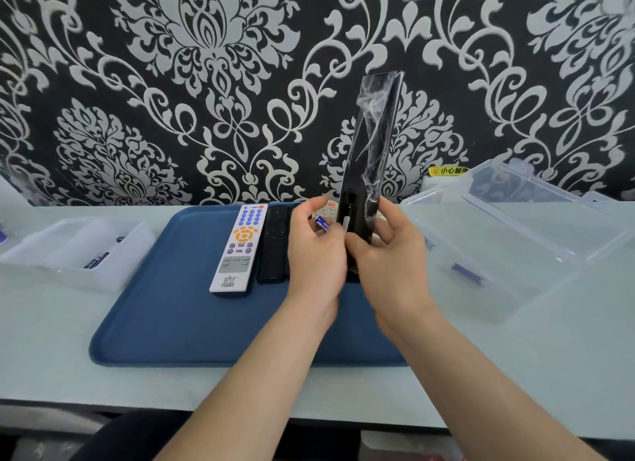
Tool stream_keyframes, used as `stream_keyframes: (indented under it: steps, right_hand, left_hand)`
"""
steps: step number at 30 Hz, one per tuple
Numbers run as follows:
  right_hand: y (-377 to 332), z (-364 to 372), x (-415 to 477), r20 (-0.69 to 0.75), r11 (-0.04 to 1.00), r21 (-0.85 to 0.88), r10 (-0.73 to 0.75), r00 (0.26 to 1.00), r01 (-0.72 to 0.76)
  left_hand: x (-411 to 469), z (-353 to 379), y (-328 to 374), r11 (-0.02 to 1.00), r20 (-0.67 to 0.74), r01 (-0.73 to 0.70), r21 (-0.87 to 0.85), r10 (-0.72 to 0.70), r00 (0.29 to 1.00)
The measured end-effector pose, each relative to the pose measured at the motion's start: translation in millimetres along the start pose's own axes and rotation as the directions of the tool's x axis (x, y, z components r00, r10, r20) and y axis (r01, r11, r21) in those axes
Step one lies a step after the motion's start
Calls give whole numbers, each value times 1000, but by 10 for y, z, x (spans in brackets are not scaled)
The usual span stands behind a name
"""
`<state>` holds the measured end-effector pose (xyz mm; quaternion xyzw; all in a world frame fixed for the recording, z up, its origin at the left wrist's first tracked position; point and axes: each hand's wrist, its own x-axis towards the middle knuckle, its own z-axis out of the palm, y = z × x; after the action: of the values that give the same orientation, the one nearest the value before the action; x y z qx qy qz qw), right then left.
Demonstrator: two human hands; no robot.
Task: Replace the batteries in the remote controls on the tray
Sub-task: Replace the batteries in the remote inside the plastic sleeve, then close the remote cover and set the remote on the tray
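A pale remote (329, 209) at the tray's (165, 323) far edge sits mostly hidden behind the left hand (318, 254). Right of the tray, a battery (469, 274) shows only as a blur through a clear box's (498, 233) wall.

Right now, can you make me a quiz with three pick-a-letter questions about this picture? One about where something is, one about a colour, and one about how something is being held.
1. Where does the white remote lie?
A) on the blue tray
B) on the floor
C) on a chair

2. What colour is the battery in the left hand?
A) red
B) green
C) blue

3. How is the wrapped black remote held?
A) flat on the tray
B) upright in the right hand
C) hanging from a string

Answers:
1 A, it rests face up on the tray.
2 C, its blue label shows where the hand pinches it.
3 B, the right hand grips its lower end and it points up.
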<state>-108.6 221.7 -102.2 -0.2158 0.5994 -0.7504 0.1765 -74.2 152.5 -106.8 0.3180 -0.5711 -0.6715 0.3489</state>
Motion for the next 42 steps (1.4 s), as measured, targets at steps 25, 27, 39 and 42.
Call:
stream_keyframes:
  steps: [25,27,39,42]
  right_hand:
    - [-224,1375,-31,492,925,43,309,814,-377]
    - [-170,1628,-48,519,922,16,323,792,-386]
    - [55,2030,-18,429,924,79,307,849,-374]
    - [-27,1856,4,355,959,17,260,898,-284]
  left_hand:
    - [511,-2108,973,908,-222,-33,418,138,965]
    - [678,-2419,947,792,-280,38,609,170,945]
    - [617,-2225,882,976,-158,-37,216,72,985]
    - [492,-1988,843,963,79,-49,263,29,996]
